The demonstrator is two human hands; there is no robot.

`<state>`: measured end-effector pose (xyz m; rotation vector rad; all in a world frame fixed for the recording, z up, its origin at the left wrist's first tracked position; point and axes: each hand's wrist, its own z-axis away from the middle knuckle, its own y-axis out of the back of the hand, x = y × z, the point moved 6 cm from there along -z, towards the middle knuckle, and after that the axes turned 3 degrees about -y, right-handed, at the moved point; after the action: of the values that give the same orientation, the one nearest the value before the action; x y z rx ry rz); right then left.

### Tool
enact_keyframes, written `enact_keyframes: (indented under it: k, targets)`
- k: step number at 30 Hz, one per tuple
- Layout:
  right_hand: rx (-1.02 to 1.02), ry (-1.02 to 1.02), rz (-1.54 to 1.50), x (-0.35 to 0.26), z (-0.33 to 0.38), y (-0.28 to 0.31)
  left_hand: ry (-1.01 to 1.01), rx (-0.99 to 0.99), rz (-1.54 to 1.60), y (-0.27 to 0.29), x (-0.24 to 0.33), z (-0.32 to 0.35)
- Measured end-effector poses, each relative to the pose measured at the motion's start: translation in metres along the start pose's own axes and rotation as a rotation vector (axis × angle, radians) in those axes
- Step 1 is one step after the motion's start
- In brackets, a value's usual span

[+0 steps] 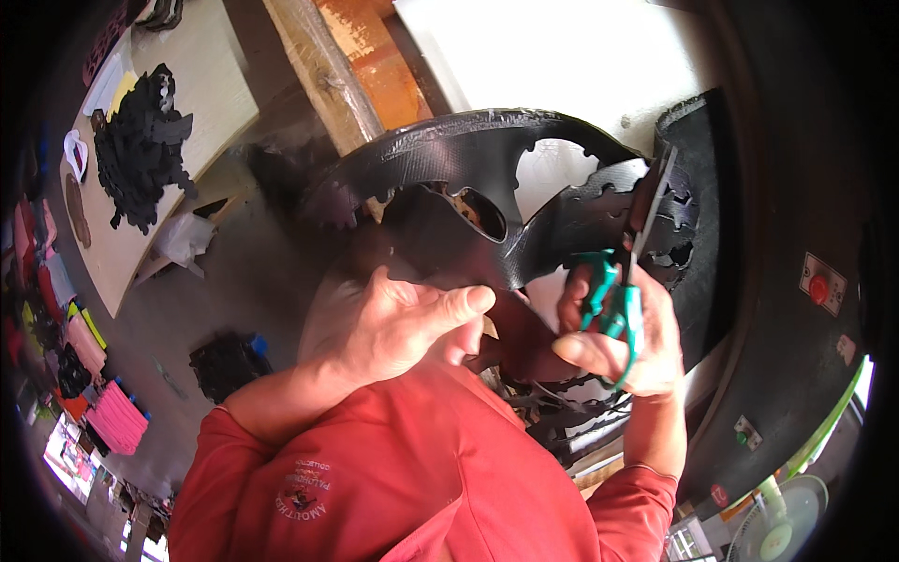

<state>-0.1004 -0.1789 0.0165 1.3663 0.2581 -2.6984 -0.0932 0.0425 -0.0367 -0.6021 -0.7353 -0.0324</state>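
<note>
A black sheet, broken by large openings and jagged edges, was seen over the near side of the white counter, whose pale top was shown through one gap. Green-handled scissors were clamped in the right grip, with the fingers wrapped about the handles and the blades pointed away from the body, in front of the sheet's ragged right part. How far the blades were parted could not be told. The left grip was placed at the sheet's lower edge, its thumb extended toward the right; whether the edge was pinched could not be made out, since the fingers were partly hidden. If the sheet was only loosely held there, it could be dragged or folded by the blades, and a crooked cut could be made. The narrow bridges between openings seemed likely to be torn if the sheet were pulled hard from one side. The left thumb could be nicked if the blades were swung across toward it. Loose black strips were bunched below the right grip, and the sheet could be snagged among them if it were lowered. A pile of black scraps was left on the pale counter, well apart, near its left edge.
</note>
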Motion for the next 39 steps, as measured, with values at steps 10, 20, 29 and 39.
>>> enact_keyframes:
  k: [10,20,29,39]
  targets:
    - [-0.448,-0.022,0.487,-0.035,0.009,0.053,-0.036,-0.125,0.025,0.003,0.006,0.0]
    - [-0.929,-0.303,0.509,-0.028,0.001,0.054,-0.025,-0.161,-0.242,0.015,0.009,0.003]
    - [-0.899,-0.291,0.499,-0.012,-0.001,0.05,-0.002,-0.14,-0.298,0.014,0.016,0.002]
    - [-0.914,-0.353,0.4,-0.011,-0.006,0.048,-0.033,-0.204,-0.132,0.007,0.016,0.0]
